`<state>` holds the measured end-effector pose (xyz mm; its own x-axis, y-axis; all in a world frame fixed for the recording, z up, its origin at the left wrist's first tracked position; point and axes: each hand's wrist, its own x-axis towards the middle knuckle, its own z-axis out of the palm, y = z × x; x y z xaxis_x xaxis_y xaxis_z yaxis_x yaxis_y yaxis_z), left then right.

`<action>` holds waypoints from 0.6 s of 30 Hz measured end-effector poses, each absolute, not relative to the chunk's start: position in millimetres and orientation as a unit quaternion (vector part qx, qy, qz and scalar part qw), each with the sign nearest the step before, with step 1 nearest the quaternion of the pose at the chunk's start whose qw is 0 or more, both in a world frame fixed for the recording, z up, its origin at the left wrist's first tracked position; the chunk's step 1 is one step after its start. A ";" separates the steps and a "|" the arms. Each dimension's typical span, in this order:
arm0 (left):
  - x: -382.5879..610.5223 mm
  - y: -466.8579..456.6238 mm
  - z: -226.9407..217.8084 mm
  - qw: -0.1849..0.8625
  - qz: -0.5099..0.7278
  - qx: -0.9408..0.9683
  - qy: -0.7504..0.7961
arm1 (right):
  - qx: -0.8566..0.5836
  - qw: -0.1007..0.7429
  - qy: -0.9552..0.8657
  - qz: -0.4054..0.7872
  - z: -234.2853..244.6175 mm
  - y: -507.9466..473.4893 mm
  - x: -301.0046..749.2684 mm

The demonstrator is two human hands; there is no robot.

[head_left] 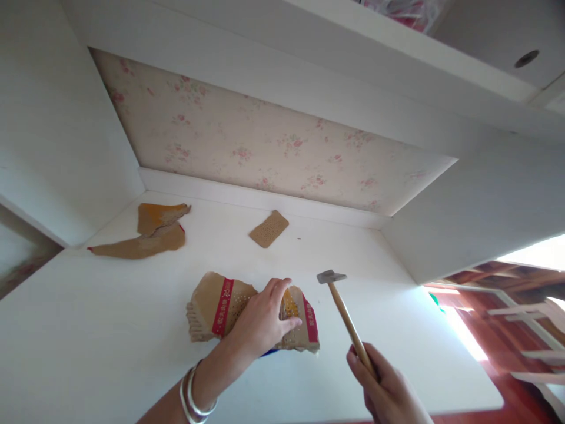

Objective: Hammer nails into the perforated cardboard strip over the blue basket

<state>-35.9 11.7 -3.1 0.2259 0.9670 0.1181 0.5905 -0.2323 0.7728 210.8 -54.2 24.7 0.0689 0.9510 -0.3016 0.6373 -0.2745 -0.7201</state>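
A torn piece of brown cardboard [205,294] with red printed bands and many small holes lies on the white desk. My left hand [262,315] rests over its middle, thumb and fingers curved and apart, with nothing visible between them. Part of the cardboard is hidden under that hand, and a bit of blue [270,353] peeks out below its near edge. To the right, my right hand [382,380] is closed round the wooden handle of a small hammer [351,324]. The metal head is raised beside the cardboard, not touching it.
Two torn cardboard scraps [150,241] lie at the back left of the desk [110,330]. A small perforated cardboard piece [269,228] sits near the back edge. White panels enclose the sides, and a shelf [375,53] overhangs. Beyond the right edge is a reddish floor [477,330].
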 end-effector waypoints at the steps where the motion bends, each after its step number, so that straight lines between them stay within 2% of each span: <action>1: -37.2 10.8 0.0 0.302 0.306 0.728 0.535 | -0.711 0.199 -0.570 0.362 21.7 -49.3 214.6; 3: -40.4 7.5 7.8 0.300 0.298 0.738 0.526 | -0.723 0.168 -0.594 0.310 13.6 -37.8 224.0; 6: -47.3 -2.6 21.6 0.289 0.299 0.740 0.528 | -0.726 0.078 -0.643 0.232 -2.5 -19.7 237.7; 10: -61.0 -29.8 34.0 0.292 0.317 0.727 0.535 | -0.732 0.057 -0.649 0.201 -22.4 -1.8 248.3; 14: -74.4 -69.6 20.7 0.417 0.285 0.710 0.491 | -0.730 0.044 -0.659 0.177 -35.6 5.3 253.5; 18: -79.6 -105.7 -19.4 0.549 0.236 0.634 0.491 | -0.729 0.033 -0.665 0.158 -46.4 5.7 256.2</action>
